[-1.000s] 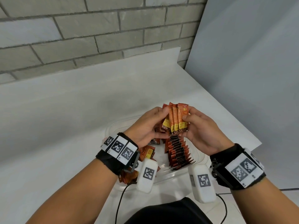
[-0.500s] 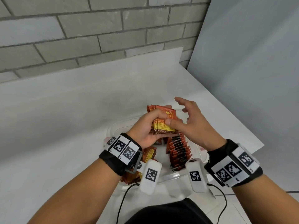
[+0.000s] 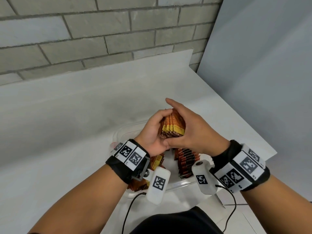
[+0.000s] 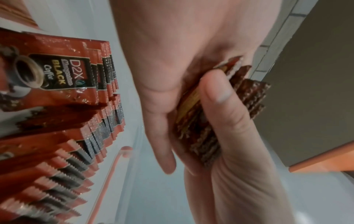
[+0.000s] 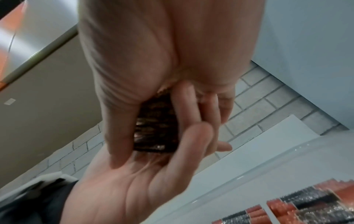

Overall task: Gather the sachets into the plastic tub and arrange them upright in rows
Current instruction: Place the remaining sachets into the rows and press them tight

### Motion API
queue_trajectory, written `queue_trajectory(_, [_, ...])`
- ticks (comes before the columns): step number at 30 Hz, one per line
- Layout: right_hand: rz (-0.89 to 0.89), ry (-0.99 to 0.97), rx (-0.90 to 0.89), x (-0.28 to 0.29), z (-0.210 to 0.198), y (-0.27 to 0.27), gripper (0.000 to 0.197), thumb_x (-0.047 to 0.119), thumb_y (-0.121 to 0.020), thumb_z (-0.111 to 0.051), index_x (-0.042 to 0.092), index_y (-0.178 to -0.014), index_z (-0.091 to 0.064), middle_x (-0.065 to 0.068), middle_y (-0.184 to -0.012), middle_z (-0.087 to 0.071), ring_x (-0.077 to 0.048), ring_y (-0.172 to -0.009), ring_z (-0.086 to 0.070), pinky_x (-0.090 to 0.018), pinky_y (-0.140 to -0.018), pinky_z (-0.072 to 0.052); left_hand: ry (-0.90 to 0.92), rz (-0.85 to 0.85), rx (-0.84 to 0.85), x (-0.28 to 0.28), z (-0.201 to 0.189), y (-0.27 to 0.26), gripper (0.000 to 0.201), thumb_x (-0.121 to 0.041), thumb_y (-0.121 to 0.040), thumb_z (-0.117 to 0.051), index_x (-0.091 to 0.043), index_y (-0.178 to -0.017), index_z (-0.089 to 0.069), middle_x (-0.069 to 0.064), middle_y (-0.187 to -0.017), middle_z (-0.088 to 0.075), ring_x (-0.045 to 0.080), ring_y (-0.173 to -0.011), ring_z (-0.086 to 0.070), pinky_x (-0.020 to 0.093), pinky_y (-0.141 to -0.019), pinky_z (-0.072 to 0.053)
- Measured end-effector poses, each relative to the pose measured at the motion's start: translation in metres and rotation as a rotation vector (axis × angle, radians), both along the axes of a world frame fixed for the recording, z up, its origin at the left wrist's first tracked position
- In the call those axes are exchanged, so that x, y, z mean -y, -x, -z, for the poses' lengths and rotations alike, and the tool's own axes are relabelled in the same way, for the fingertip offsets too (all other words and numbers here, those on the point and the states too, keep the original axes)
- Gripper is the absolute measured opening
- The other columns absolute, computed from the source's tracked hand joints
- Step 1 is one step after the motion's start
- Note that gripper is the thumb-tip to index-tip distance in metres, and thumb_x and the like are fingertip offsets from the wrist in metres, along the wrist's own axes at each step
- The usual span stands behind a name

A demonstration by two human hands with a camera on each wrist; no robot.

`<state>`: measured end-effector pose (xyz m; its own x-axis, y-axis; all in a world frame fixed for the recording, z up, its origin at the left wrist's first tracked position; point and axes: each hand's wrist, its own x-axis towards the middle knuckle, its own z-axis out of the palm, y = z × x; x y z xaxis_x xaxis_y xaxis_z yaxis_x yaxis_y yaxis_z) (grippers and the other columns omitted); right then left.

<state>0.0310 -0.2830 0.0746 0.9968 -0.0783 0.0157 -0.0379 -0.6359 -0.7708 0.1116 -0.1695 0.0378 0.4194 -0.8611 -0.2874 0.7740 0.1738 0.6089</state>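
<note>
A bundle of several orange-and-brown sachets (image 3: 172, 130) is held above the clear plastic tub (image 3: 119, 134). My left hand (image 3: 152, 132) wraps its left side with curled fingers. On the other side my right hand (image 3: 194, 130) lays its fingers over the bundle, thumb under the bottom edge. In the right wrist view the bundle (image 5: 155, 128) sits between my right hand (image 5: 153, 53) and my left palm (image 5: 134, 181). A row of sachets (image 3: 186, 160) stands on edge in the tub's right half, close up in the left wrist view (image 4: 57, 75). Loose sachets (image 3: 156, 163) lie under my left wrist.
The tub sits near the front of a white counter (image 3: 67, 124). A grey brick wall (image 3: 101, 39) runs behind it and a pale panel (image 3: 261, 81) closes the right side. The counter's right edge (image 3: 249, 132) is close to the tub. Cables (image 3: 128, 211) hang from the wrist cameras.
A second ago both hands held the sachets fanned out. The right hand then lifted off with spread fingers. Now it is back on the bundle, which is squared together and tilted.
</note>
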Motion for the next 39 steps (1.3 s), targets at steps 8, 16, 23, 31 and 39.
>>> queue_trajectory(8, [-0.04,0.039,0.008,0.001,0.002,-0.001,0.112,0.02,-0.067,-0.085,0.042,-0.146,-0.009,0.003,-0.147,-0.036,0.009,-0.123,-0.032,0.0,-0.099,-0.025,0.031,0.064,0.137,-0.002,0.004,0.001,0.04,-0.047,-0.073,-0.074,-0.017,-0.099,-0.075,0.005,-0.101,-0.071,0.017,-0.099,-0.067,0.031,-0.091,-0.051])
queue_trajectory(16, [-0.072,0.142,-0.033,0.001,0.002,-0.002,0.111,0.019,-0.069,-0.083,0.037,-0.149,-0.009,0.006,-0.146,-0.038,0.007,-0.124,-0.031,0.002,-0.097,-0.023,0.009,0.072,0.169,-0.005,0.01,0.0,0.039,-0.041,-0.067,-0.083,-0.017,-0.098,-0.074,0.004,-0.101,-0.07,0.017,-0.099,-0.067,0.037,-0.092,-0.049])
queue_trajectory(23, [-0.026,0.352,-0.087,0.003,0.002,-0.005,0.111,0.029,-0.07,-0.081,0.03,-0.152,-0.006,-0.001,-0.132,-0.045,-0.017,-0.122,-0.043,-0.03,-0.101,-0.04,0.023,0.084,0.094,-0.005,0.01,-0.001,0.018,-0.018,-0.079,-0.062,-0.014,-0.093,-0.073,0.009,-0.093,-0.067,0.024,-0.091,-0.063,0.042,-0.086,-0.05])
queue_trajectory(31, [-0.001,0.118,-0.118,0.0,-0.006,-0.003,0.1,0.053,-0.074,-0.07,0.031,-0.151,-0.012,0.005,-0.143,-0.039,-0.009,-0.131,-0.035,-0.028,-0.108,-0.032,0.062,0.062,-0.028,-0.006,0.011,0.0,0.026,-0.011,-0.075,-0.049,-0.009,-0.092,-0.068,0.011,-0.085,-0.069,0.022,-0.077,-0.068,0.04,-0.069,-0.058])
queue_trajectory(39, [0.291,-0.072,-0.053,0.018,-0.013,-0.003,0.044,0.029,-0.082,-0.072,0.029,-0.122,-0.054,0.002,-0.096,-0.062,-0.009,-0.077,-0.06,-0.022,-0.069,-0.051,0.079,0.009,-0.013,-0.01,0.009,-0.001,0.027,-0.007,-0.076,-0.055,-0.011,-0.092,-0.077,0.019,-0.097,-0.069,0.033,-0.082,-0.07,0.045,-0.066,-0.059])
